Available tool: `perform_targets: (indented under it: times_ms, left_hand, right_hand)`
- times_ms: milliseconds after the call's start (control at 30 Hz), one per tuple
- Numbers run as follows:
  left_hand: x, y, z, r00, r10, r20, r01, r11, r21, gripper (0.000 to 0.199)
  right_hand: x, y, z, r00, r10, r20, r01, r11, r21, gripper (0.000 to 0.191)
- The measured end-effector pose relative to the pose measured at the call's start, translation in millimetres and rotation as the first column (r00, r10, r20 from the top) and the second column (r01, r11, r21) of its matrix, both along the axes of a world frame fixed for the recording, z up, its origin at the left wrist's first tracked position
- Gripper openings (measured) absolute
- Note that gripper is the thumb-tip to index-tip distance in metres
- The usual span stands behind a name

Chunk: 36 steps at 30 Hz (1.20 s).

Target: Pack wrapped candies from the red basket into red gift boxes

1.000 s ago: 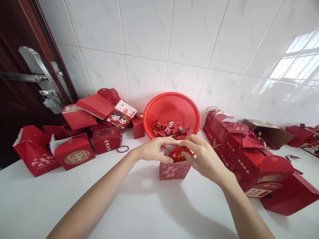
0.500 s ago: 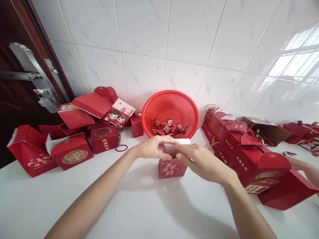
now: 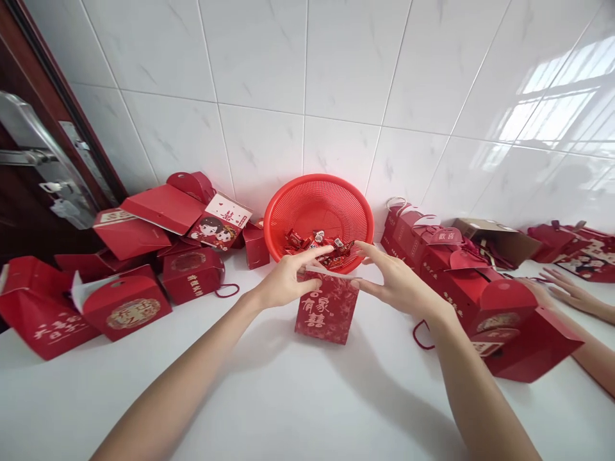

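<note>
A red gift box (image 3: 326, 308) with pale gold characters stands upright on the white table in front of me. My left hand (image 3: 288, 276) grips its upper left corner, thumb on the front face and fingers reaching behind the top edge. At the upper right corner, my right hand (image 3: 394, 282) has its thumb at the edge and its curved fingers behind. The front panel hides the inside of the box. Just behind the box sits a red plastic colander (image 3: 271, 221) with red-wrapped candies (image 3: 318, 238) at the bottom.
Red boxes (image 3: 127, 307) are heaped on the left beside a door with a metal handle (image 3: 36, 141). More red boxes (image 3: 500, 307) stand in a row on the right, near an open cardboard box (image 3: 521, 246). Another person's hands (image 3: 576, 298) are at the far right. A tiled wall closes the back.
The front panel of the box now stands taller and faces me, where its open top showed before. My hands have spread apart to its two upper corners. The view has shifted right.
</note>
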<state>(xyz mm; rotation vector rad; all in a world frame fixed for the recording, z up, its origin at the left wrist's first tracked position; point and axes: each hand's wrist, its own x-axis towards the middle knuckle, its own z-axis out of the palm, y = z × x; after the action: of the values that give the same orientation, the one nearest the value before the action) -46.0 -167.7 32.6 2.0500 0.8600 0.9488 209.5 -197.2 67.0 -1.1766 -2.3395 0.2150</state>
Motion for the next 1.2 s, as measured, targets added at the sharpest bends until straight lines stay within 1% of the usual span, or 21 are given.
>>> perform_targets:
  times_ms: [67,133,200,267,333,433,533,600,667,700,767,800,833,867,900,933,1000,1033,1100,1133,1200]
  left_hand:
    - [1,0,0.1,0.999,0.026,0.047,-0.026,1.000,-0.001,0.056]
    - [2,0,0.9,0.996,0.045,0.072,-0.047,0.999,0.019,0.038]
    - [3,1,0.3,0.996,0.054,0.074,-0.059,0.996,0.069,0.022]
    - [3,4,-2.9,0.998,0.045,0.032,-0.048,0.993,0.111,0.014]
    - [3,8,-8.6,0.999,0.018,-0.042,-0.012,0.992,0.122,0.013]
    - [2,15,-18.2,0.991,0.007,-0.133,0.003,0.997,0.074,0.021]
    - [0,21,-23.6,0.996,0.003,-0.087,-0.004,1.000,-0.012,0.024]
    - [-3,24,-26.1,0.998,-0.025,0.055,0.029,0.996,-0.084,0.021]
    - [-5,28,-31.9,0.970,0.017,0.242,0.017,0.990,-0.140,0.033]
    - [-6,30,-37.1,0.943,0.084,0.321,-0.036,0.988,-0.151,0.038]
    - [-7,34,-52.3,0.896,0.247,0.369,-0.212,0.968,-0.132,0.041]
    - [-7,36,-61.4,0.884,0.313,0.347,-0.295,0.950,-0.107,0.042]
    - [-6,38,-70.6,0.892,0.349,0.288,-0.339,0.937,-0.085,0.043]
    - [-5,39,-79.2,0.905,0.346,0.249,-0.333,0.938,-0.092,0.044]
    - [-5,41,-86.6,0.923,0.333,0.191,-0.318,0.942,-0.103,0.045]
    - [-4,42,-92.3,0.947,0.304,0.107,-0.292,0.949,-0.116,0.046]
    - [-2,43,-98.5,0.965,0.262,-0.006,-0.260,0.957,-0.124,0.049]
    - [-1,44,-99.4,0.968,0.247,-0.047,-0.250,0.961,-0.119,0.051]
    - [0,44,-98.9,0.969,0.231,-0.086,-0.239,0.966,-0.097,0.054]
    - [0,44,-98.2,0.969,0.223,-0.102,-0.232,0.969,-0.088,0.056]
    - [1,43,-97.1,0.968,0.220,-0.120,-0.229,0.971,-0.069,0.057]
  right_hand:
    - [-2,2,-0.1,0.999,0.024,-0.043,-0.027,0.995,-0.091,0.052]
    - [-5,3,-0.6,0.995,0.052,-0.083,-0.064,0.987,-0.149,0.045]
    - [-9,5,-3.8,0.995,0.059,-0.081,-0.072,0.983,-0.168,0.052]
    - [-14,9,-10.4,0.998,0.051,-0.036,-0.056,0.985,-0.164,0.052]
    - [-18,15,-19.5,0.999,0.040,0.015,-0.037,0.987,-0.154,0.040]
    - [-25,25,-32.3,0.999,-0.012,0.040,0.017,0.993,-0.119,0.021]
    - [-29,30,-35.6,0.997,-0.057,0.043,0.061,0.994,-0.091,0.018]
    - [-29,27,-29.2,0.996,-0.055,0.069,0.060,0.995,-0.076,0.021]
    - [-25,15,-16.0,0.994,-0.070,0.081,0.071,0.997,-0.013,0.024]
    - [-21,6,-7.4,0.994,-0.088,0.058,0.085,0.995,0.045,0.025]
    - [-8,-17,12.0,0.989,-0.123,-0.080,0.137,0.972,0.192,0.024]
    - [1,-31,22.1,0.971,-0.135,-0.198,0.186,0.945,0.269,0.023]
    - [11,-45,32.0,0.939,-0.146,-0.312,0.253,0.906,0.340,0.022]
    - [23,-60,41.4,0.895,-0.153,-0.418,0.340,0.843,0.418,0.019]
    - [36,-74,50.3,0.843,-0.155,-0.516,0.439,0.753,0.491,0.016]
    - [50,-88,58.6,0.792,-0.154,-0.591,0.535,0.643,0.548,0.013]
    - [80,-111,72.3,0.720,-0.167,-0.674,0.676,0.390,0.625,0.011]
    - [95,-121,77.4,0.700,-0.222,-0.679,0.711,0.306,0.633,0.013]
    - [123,-135,83.2,0.655,-0.361,-0.664,0.748,0.190,0.636,0.019]
    - [136,-139,83.4,0.621,-0.435,-0.652,0.765,0.157,0.625,0.022]
    - [159,-141,77.8,0.524,-0.578,-0.626,0.817,0.133,0.561,0.030]
